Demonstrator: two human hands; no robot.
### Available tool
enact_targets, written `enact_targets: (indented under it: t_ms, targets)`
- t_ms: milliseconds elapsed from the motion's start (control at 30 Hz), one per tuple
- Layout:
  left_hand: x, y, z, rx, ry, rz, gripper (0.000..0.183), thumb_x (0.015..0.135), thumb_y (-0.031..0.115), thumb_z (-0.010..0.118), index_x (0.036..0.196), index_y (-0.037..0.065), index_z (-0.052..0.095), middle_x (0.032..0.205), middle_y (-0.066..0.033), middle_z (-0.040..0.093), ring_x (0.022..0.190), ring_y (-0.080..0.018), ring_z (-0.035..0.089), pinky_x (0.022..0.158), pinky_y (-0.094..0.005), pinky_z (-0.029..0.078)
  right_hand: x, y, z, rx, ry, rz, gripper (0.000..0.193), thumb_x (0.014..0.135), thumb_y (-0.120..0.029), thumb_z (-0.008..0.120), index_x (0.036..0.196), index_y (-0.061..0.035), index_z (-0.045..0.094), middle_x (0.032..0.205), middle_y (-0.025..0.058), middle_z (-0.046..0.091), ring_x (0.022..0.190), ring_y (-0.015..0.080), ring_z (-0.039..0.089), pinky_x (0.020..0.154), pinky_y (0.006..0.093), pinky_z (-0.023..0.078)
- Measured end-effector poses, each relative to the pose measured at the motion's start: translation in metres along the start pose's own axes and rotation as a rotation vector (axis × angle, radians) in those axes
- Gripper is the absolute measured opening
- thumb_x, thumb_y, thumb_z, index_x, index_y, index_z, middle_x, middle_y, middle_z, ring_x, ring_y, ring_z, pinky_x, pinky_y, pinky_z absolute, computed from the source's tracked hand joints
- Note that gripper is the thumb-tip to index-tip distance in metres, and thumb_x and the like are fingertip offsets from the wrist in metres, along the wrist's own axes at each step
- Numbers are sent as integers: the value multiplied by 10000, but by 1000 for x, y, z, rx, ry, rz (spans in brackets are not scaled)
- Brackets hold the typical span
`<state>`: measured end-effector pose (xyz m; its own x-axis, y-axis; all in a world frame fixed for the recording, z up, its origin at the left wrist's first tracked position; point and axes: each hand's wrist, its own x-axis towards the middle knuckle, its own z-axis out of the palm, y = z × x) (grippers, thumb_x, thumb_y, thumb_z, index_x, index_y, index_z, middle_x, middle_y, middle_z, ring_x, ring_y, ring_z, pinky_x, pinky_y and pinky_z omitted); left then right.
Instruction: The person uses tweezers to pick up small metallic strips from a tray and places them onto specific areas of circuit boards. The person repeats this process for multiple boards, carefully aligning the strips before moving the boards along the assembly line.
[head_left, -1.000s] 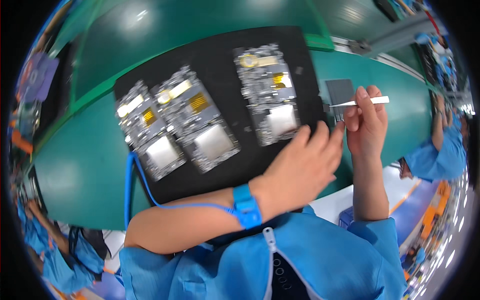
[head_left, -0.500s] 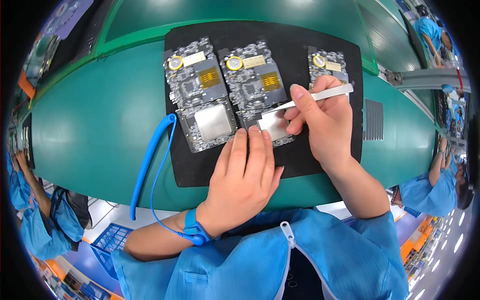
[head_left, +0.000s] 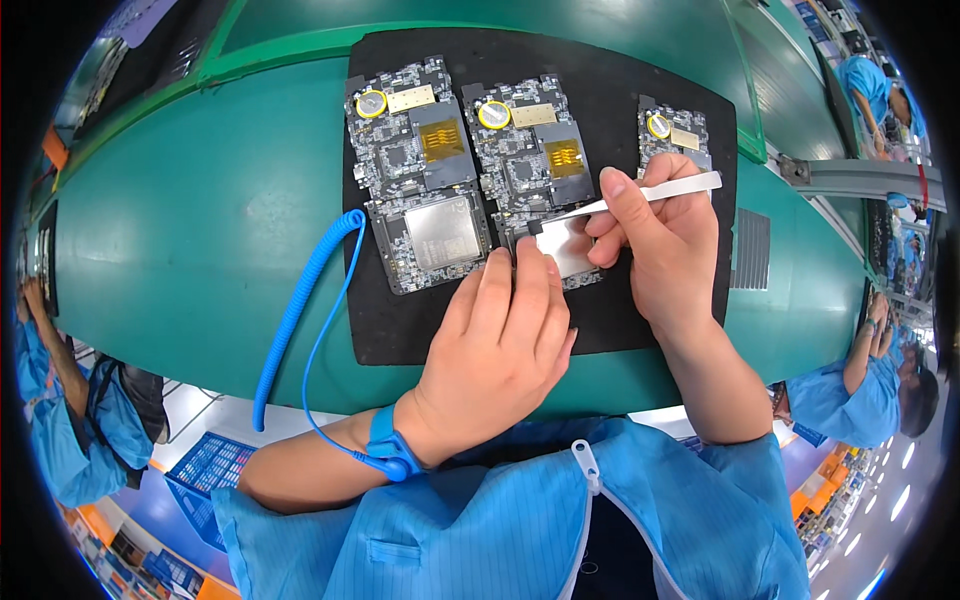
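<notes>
A black mat [head_left: 620, 95] holds three circuit boards [head_left: 395, 150]; a blue crate [head_left: 195, 508] sits near left, contents unclear. The left hand [head_left: 492, 350], fingers outstretched, touches the middle board [head_left: 515, 172]; the right hand [head_left: 668, 240] pinches tweezers [head_left: 685, 187], tips at a dark piece [head_left: 535, 228].

The silver shield [head_left: 443, 233] on the leftmost board [head_left: 415, 180] bears seemingly unreadable print.

The left hand [head_left: 490, 350] lies palm down, fingers [head_left: 492, 300] stretched forward, thumb [head_left: 562, 348] at their right; the left forearm [head_left: 310, 465] slants in from the lower left. The right hand [head_left: 672, 245] curls in a pinch, its forearm [head_left: 712, 380] angling up from the lower right.
</notes>
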<state>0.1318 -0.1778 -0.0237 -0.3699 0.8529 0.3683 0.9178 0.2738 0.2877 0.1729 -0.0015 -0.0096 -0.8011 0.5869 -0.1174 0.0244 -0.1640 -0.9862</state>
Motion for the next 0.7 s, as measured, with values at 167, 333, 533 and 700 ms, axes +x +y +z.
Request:
enact_targets:
  t_ms: [167, 333, 533, 700]
  targets:
    - [10, -4, -7, -94, -41, -31, 527, 642, 218, 739, 1068, -48, 581, 1237, -252, 501, 1019, -349, 528, 827, -418, 457, -1, -1, 1, -21, 11, -6, 278, 902, -113, 653, 960, -65, 385, 665, 83, 623, 486, 104, 600, 429, 189, 461]
    - [19, -6, -15, -126, -111, -16, 509, 634, 219, 754, 1044, -28, 580, 1213, -240, 503, 1025, -350, 521, 822, -414, 454, -10, 0, 5, -83, 47, -113, 273, 903, -75, 641, 957, -48, 375, 692, 84, 610, 537, 91, 606, 466, 189, 493]
    - [8, 9, -8, 9, -117, -56, 584, 688, 201, 719, 1156, -102, 549, 1277, -292, 476, 1097, -388, 508, 902, -424, 461, -20, 2, -3, -97, 23, -315, 304, 890, -10, 632, 997, -25, 348, 806, 123, 631, 620, 96, 630, 525, 204, 539]
    - [-1, 15, -3, 19, -89, -66, 622, 698, 178, 703, 1199, -146, 526, 1266, -316, 484, 1136, -430, 491, 948, -438, 465, -21, 11, 2, -52, -114, -281, 305, 881, 24, 627, 1003, -25, 352, 860, 157, 649, 655, 114, 648, 566, 212, 548]
